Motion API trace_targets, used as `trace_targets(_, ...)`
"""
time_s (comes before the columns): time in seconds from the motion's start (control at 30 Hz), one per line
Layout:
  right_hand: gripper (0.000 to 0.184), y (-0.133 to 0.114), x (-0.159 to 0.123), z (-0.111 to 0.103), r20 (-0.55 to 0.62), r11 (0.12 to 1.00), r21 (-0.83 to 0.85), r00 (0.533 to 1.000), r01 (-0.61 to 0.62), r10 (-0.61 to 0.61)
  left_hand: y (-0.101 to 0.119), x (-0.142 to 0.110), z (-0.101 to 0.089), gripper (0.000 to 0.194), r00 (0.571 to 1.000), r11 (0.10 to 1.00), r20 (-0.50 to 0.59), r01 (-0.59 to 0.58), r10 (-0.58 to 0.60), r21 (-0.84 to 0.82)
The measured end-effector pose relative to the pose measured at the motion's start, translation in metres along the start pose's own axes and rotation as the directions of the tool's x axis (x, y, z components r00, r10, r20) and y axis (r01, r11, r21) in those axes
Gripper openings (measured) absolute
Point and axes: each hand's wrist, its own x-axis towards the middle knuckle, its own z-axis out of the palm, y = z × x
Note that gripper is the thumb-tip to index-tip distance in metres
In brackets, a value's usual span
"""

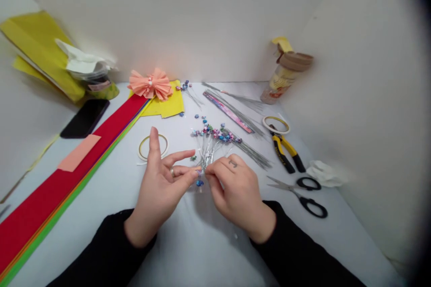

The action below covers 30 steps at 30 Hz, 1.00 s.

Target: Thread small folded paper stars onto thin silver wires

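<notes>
My left hand (158,190) pinches a small purple folded paper star (199,173) between thumb and a fingertip, its index finger stretched out. My right hand (237,190) is closed in a pinch right beside that star; what lies between its fingertips is too small to make out. Just below the fingertips is a blue paper star (200,183). Behind the hands, a bunch of paper stars on thin wire stems (215,136) fans out on the table. A green star (193,158) sits by my left fingertips.
Right: scissors (303,195), yellow-black pliers (286,150), a tape roll (276,124) and crumpled tissue (326,173). Left: another tape roll (144,149), red paper strips (67,179), a phone (85,119). Further back: loose wires (254,154), a pink patterned strip pack (229,111), a cup (284,76).
</notes>
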Motion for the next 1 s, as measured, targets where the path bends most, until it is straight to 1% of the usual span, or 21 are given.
trace_targets(0.23,0.019,-0.003,-0.005,0.004,-0.052,1.000,0.007,0.999,0.016,-0.015,-0.002,-0.004,0.005,0.122,0.999,1.000,0.036,0.007,-0.007,0.010)
trace_targets(0.57,0.021,-0.005,-0.005,0.007,-0.067,0.999,0.033,0.998,0.020,-0.018,-0.005,-0.004,0.006,0.120,0.999,1.000,0.048,0.006,-0.007,0.024)
trace_targets(0.77,0.021,-0.006,-0.006,0.007,-0.051,0.999,0.039,0.999,0.019,-0.017,-0.006,-0.004,0.005,0.119,0.998,1.000,0.059,0.016,-0.017,0.013)
trace_targets(0.83,0.020,-0.004,-0.005,0.006,-0.060,0.999,0.051,0.998,0.003,0.000,-0.004,-0.003,0.003,0.120,0.998,1.000,0.065,0.022,-0.023,0.013)
trace_targets(0.9,0.017,-0.001,-0.003,0.004,-0.085,0.994,0.105,0.995,-0.035,0.044,-0.002,-0.001,0.001,0.119,0.998,1.000,0.056,-0.006,0.006,0.007)
trace_targets(1.0,0.012,0.005,0.000,0.000,-0.085,0.955,0.264,0.982,-0.139,0.166,0.001,0.001,-0.001,0.110,0.995,0.996,-0.033,-0.094,0.094,0.004)
